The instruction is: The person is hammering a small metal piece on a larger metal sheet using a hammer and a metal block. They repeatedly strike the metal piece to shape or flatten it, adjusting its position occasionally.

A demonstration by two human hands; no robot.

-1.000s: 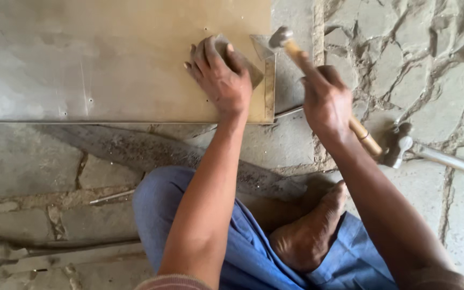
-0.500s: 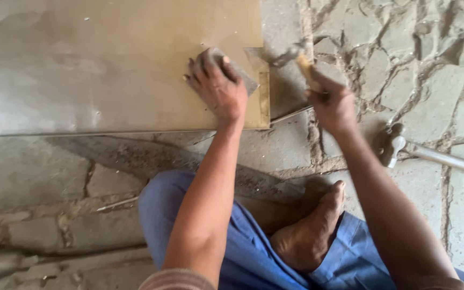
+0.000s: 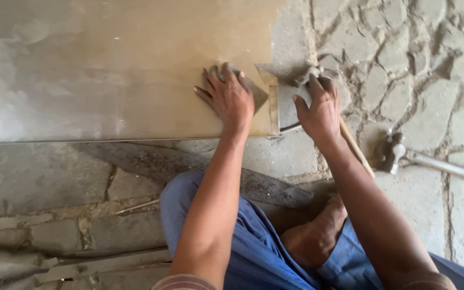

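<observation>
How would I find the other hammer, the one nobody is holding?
Start at the big tan board on the stone floor and look past its right edge, beyond the right hand. The loose hammer lies flat on the stones beside that forearm. Unlike the wooden-handled hammer in the hand, it is all grey metal.

The floor (image 3: 404,59) consists of irregular grey stone pieces set in a crazy-paving pattern, with dark cracked joints running between them. On the near side, larger grey stone slabs (image 3: 38,182) lie with rough, crumbling mortar seams, and pale debris strips (image 3: 98,266) rest along the lower left edge. Lighting is even, diffuse daylight; a soft glare falls across the upper left area, and no walls, windows or furniture are in view.
</observation>
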